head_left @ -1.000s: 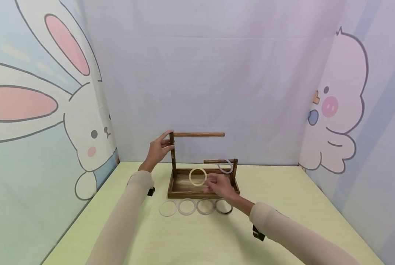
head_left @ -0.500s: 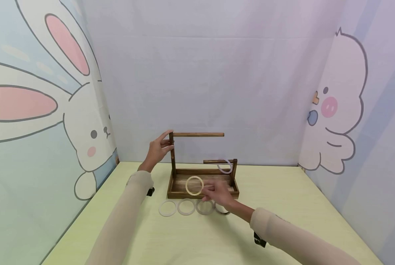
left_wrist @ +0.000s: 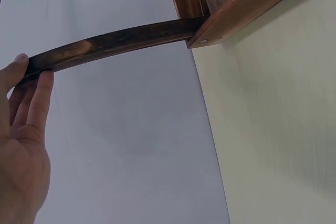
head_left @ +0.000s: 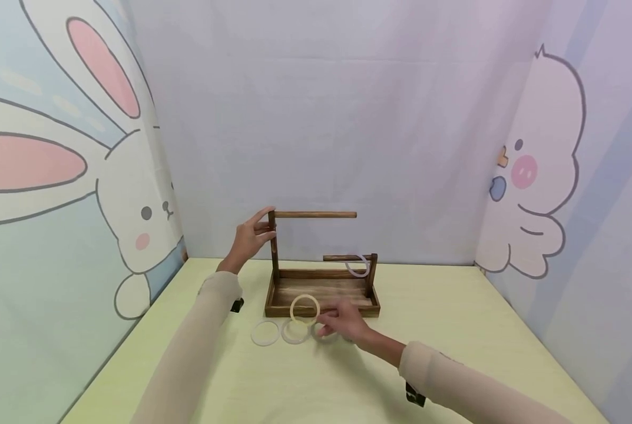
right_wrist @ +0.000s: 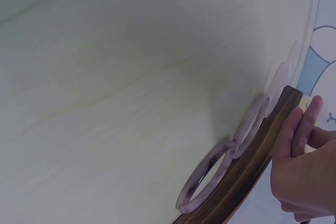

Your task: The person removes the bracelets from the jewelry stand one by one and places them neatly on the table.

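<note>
My left hand [head_left: 248, 238] pinches the tall left post of a dark wooden bangle stand [head_left: 316, 215] near its top. In the left wrist view, the thumb lies on one side of the post [left_wrist: 115, 41] and the fingers on the other. My right hand [head_left: 347, 323] holds a pale yellow bangle [head_left: 305, 296] by its right edge, in front of the stand's tray. A lilac bangle [head_left: 358, 275] hangs on the short lower bar. White bangles [head_left: 265, 345] lie before the tray, some partly hidden by my right hand. One marbled bangle [right_wrist: 216, 183] shows in the right wrist view.
The stand's base is a shallow tray [head_left: 323, 312] with a low rim. Its upper bar reaches right from the left post, while the lower bar reaches left from the short right post [head_left: 371, 275]. A pale yellow-green table [head_left: 432, 318] lies beneath, with curtains [head_left: 316, 118] behind.
My right hand has carried the yellow bangle down and slightly left, from over the tray to its front edge. My left hand stays on the post.
</note>
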`<state>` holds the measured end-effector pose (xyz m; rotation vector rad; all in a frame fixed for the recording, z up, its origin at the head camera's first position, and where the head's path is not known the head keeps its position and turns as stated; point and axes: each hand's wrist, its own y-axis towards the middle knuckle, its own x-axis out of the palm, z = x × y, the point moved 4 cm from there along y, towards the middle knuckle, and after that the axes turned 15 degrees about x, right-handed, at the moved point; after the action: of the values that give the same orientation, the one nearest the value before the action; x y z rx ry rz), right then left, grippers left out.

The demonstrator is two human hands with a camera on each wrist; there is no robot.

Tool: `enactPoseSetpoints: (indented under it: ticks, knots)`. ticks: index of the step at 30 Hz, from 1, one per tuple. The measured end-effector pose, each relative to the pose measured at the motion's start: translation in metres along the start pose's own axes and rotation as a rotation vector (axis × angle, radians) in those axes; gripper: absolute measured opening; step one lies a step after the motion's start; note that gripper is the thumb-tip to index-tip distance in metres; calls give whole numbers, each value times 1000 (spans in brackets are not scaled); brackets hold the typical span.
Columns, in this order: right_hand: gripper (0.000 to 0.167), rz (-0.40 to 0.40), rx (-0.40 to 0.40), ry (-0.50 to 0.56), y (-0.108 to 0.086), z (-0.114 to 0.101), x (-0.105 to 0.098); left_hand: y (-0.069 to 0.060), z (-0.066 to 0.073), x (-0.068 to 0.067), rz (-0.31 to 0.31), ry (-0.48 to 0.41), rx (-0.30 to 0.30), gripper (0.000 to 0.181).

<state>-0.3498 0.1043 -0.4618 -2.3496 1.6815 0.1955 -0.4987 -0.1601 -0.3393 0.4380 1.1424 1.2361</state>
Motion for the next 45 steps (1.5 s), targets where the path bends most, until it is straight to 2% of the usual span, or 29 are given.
enactPoseSetpoints:
  ticks: [9, 18, 29, 38, 45]
  knots:
    - [37, -43, 95, 23, -7, 6, 12, 0, -1, -3, -12, 2, -1, 73]
    - [35, -67, 122, 29, -12, 14, 23, 3, -1, -1, -14, 16, 4, 73]
    - [34, -95, 162, -63, -21, 20, 43, 3, -2, 0, -15, 16, 2, 72]
    - [32, -128, 213, -73, -21, 21, 47, 3, -3, 0, -14, 11, 13, 73]
    - [31, -132, 213, -74, -19, 21, 50, 3, -5, 0, -12, 7, 5, 74]
